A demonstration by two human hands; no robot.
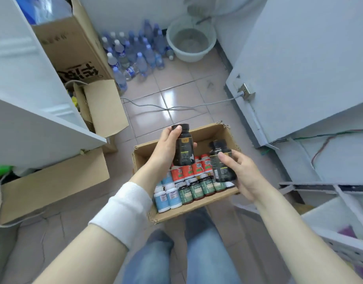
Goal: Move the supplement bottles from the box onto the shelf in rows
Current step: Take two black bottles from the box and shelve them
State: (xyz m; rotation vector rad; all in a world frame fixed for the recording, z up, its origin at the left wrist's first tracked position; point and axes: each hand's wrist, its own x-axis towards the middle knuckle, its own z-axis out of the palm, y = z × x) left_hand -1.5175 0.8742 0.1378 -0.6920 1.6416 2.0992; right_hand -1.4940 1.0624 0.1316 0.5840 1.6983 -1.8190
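Observation:
An open cardboard box (199,209) sits on the floor in front of my knees. Inside it lie rows of supplement bottles: red ones (187,173), green ones (197,190) and blue-and-white ones (168,198). My left hand (166,149) grips a black bottle (183,145) held upright above the box. My right hand (242,173) holds a second black bottle (222,160) over the box's right side. White shelf boards (43,111) stand at the left, and another white unit (299,68) at the right.
Cardboard boxes (53,183) are stacked at the left under the shelf. Several water bottles (133,54) and a pale basin (190,42) stand at the far wall. A grey cable (176,107) crosses the tiled floor to a socket (246,91). A white perforated rack (344,238) is at lower right.

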